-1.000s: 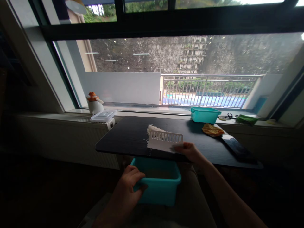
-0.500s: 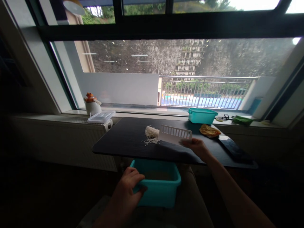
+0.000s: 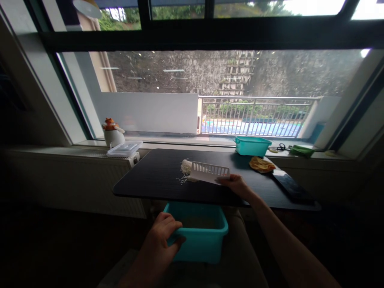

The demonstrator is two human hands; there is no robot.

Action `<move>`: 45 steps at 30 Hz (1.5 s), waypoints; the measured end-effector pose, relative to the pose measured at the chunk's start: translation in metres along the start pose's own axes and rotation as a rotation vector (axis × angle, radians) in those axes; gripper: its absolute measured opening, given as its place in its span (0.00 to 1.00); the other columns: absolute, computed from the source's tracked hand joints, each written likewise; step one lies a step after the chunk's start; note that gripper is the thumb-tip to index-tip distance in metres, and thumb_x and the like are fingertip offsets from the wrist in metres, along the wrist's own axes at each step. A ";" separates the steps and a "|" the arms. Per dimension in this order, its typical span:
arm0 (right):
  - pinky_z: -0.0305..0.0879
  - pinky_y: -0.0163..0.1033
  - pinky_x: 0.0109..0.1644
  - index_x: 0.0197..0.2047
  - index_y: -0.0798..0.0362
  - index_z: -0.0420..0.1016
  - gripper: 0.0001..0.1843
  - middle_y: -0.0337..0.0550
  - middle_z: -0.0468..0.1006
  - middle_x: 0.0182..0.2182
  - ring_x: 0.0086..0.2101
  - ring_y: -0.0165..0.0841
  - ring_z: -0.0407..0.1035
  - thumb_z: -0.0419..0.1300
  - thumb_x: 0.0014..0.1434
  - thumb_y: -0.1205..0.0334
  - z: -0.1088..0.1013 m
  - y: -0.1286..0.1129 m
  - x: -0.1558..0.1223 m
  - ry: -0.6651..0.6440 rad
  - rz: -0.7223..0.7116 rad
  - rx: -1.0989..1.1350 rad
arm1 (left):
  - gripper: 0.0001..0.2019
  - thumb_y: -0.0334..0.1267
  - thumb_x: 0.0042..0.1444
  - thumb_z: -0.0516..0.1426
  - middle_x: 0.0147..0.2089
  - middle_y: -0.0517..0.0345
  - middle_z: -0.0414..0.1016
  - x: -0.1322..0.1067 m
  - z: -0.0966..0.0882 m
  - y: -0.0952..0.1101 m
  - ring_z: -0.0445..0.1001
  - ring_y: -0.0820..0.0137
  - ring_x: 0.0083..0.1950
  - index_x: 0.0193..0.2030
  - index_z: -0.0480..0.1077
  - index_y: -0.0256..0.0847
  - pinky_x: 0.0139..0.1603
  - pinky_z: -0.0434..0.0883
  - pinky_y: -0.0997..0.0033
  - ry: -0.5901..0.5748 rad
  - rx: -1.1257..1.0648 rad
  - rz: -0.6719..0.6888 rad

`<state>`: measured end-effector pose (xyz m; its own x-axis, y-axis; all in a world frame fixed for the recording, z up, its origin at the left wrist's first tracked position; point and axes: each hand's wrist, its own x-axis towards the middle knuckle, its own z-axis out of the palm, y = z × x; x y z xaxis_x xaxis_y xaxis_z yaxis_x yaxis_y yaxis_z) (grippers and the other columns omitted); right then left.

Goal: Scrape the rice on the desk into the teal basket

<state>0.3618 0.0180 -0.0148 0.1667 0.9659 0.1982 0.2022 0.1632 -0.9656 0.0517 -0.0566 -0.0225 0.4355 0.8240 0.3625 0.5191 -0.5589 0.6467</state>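
My left hand [image 3: 162,236] grips the near left rim of a teal plastic tub [image 3: 207,236] held below the front edge of the dark table [image 3: 150,180]. Out over the table, my right hand [image 3: 235,185] pinches the right end of a white slotted plastic panel [image 3: 208,173]. The panel's lower edge rests against a small heap of white rice [image 3: 186,166], with loose grains scattered to its left. The tub's inside shows a pale layer at the bottom.
A second teal tub [image 3: 252,145], an orange cloth [image 3: 261,164] and a black phone [image 3: 292,186] lie on the table's right side. On the window sill are a white jug with an orange top [image 3: 111,134], a clear lidded box [image 3: 124,149], scissors [image 3: 277,148] and a green item [image 3: 301,151].
The panel swung right, away from the rice, then came back left against the heap. My left hand kept hold of the tub.
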 end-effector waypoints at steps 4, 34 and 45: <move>0.70 0.45 0.41 0.32 0.53 0.82 0.18 0.44 0.84 0.31 0.32 0.40 0.76 0.70 0.39 0.50 0.002 -0.002 -0.007 -0.050 0.004 -0.013 | 0.07 0.29 0.48 0.59 0.37 0.56 0.72 -0.001 0.000 0.000 0.68 0.62 0.46 0.34 0.73 0.43 0.48 0.71 0.59 -0.005 -0.012 -0.001; 0.70 0.46 0.46 0.33 0.53 0.82 0.20 0.44 0.83 0.33 0.35 0.40 0.76 0.70 0.39 0.49 -0.001 -0.004 -0.015 -0.078 0.005 0.007 | 0.06 0.29 0.50 0.59 0.38 0.55 0.71 0.000 0.002 0.002 0.67 0.61 0.49 0.36 0.73 0.41 0.50 0.69 0.59 -0.065 0.009 0.010; 0.70 0.48 0.47 0.31 0.51 0.83 0.20 0.43 0.84 0.32 0.35 0.43 0.76 0.71 0.36 0.48 -0.026 -0.005 -0.035 0.017 0.020 -0.020 | 0.07 0.29 0.49 0.59 0.39 0.56 0.70 -0.001 0.002 0.000 0.67 0.63 0.47 0.36 0.72 0.42 0.50 0.69 0.60 -0.052 -0.012 0.004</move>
<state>0.3800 -0.0219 -0.0124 0.1874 0.9654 0.1815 0.2176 0.1393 -0.9660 0.0531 -0.0575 -0.0243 0.4750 0.8159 0.3298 0.5084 -0.5603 0.6539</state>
